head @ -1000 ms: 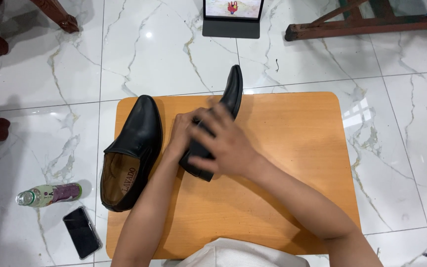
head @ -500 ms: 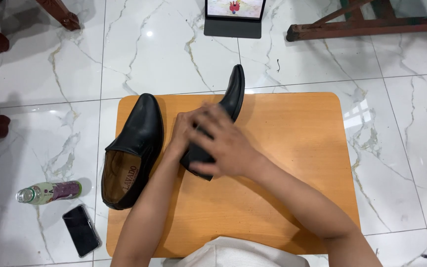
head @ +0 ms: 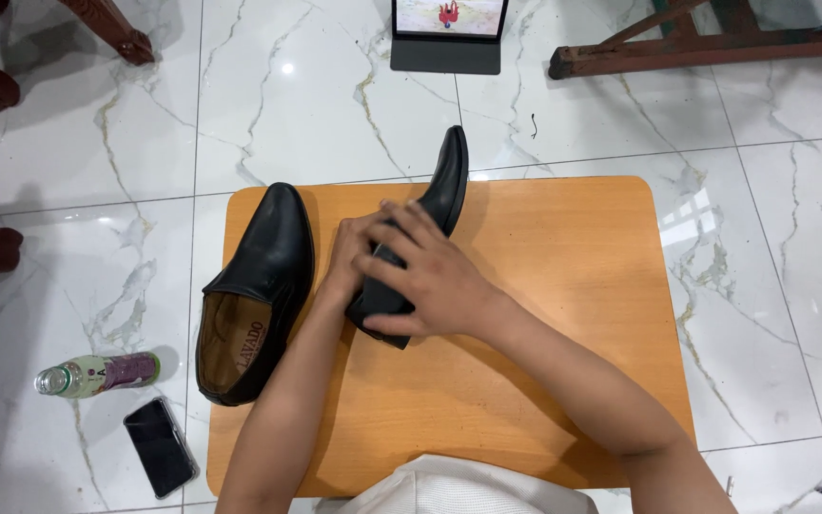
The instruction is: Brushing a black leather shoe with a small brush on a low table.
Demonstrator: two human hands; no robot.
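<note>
Both hands on the tilted black shoe [head: 440,195], which sits near the middle of the small wooden table [head: 563,286], toe pointing past the far edge, heel end toward the person. Shoe is turned on its side, narrow profile up. Right hand [head: 430,281] lies over the heel half, fingers curled around the upper, gripping it. Left hand [head: 354,252] presses against the shoe's left side, mostly hidden behind the right hand and the shoe; it touches the shoe, but can't tell if the fingers are closed around it. Second black shoe [head: 259,290] lies upright along the table's left edge, opening up, tan insole visible, toe toward the far-left corner, heel hanging slightly over the left edge; just beside the left forearm, not touched. On the marble floor left of the table: a plastic bottle [head: 97,373] lying on its side and a dark phone [head: 159,460] face up near the near-left corner. A tablet [head: 447,35] stands on the floor beyond the far edge.
</note>
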